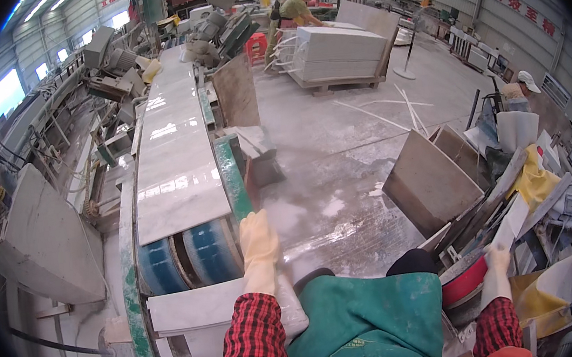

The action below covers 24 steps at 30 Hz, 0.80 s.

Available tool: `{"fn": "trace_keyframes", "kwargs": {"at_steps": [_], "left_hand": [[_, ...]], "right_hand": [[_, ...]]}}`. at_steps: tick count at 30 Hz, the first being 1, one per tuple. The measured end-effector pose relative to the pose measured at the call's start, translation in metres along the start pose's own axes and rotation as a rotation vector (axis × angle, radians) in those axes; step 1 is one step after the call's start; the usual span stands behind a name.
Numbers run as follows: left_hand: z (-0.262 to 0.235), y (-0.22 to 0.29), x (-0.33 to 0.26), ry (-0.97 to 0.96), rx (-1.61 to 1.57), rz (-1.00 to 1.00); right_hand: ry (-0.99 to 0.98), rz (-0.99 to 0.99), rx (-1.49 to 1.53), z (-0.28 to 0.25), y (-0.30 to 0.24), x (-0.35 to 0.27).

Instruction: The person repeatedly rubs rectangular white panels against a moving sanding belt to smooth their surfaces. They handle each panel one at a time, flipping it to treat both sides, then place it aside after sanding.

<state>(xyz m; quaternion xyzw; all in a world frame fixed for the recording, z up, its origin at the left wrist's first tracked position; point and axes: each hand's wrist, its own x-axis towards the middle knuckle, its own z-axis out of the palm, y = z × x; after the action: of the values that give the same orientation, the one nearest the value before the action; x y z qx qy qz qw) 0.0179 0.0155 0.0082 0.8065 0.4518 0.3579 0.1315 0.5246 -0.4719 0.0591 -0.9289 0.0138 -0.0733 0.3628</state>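
Note:
My left hand (259, 248), in a pale rubber glove, is beside the near end of the conveyor's green side rail (234, 177). Its fingers look curled together, and whatever they may hold is hidden. Wet, pale stone slabs (179, 169) lie along the conveyor, the nearest overhanging its blue roller (184, 260). Out to the right, my gloved right hand (498, 268) is closed at the lower end of a flat white piece (513, 218). A red-rimmed round thing (465, 281) is just left of that hand.
A brown board (431, 179) leans among clutter on the right, near a yellow cloth (534, 177). Farther back, a person (295, 12) bends over a pallet of stacked white slabs (342, 52). White strips (409, 111) lie on the wet floor. A large grey panel (46, 241) stands left.

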Motion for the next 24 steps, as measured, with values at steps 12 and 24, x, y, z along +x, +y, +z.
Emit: {"fn": "trace_keyframes", "kwargs": {"at_steps": [12, 24], "left_hand": [[0.006, -0.001, 0.005, 0.163, 0.039, 0.202], [0.01, -0.002, -0.001, 0.016, 0.104, 0.103]], "right_hand": [[-0.61, 0.098, 1.072, 0.038, -0.201, -0.058], [-1.069, 0.419, 0.596, 0.193, -0.189, -0.155]]}}
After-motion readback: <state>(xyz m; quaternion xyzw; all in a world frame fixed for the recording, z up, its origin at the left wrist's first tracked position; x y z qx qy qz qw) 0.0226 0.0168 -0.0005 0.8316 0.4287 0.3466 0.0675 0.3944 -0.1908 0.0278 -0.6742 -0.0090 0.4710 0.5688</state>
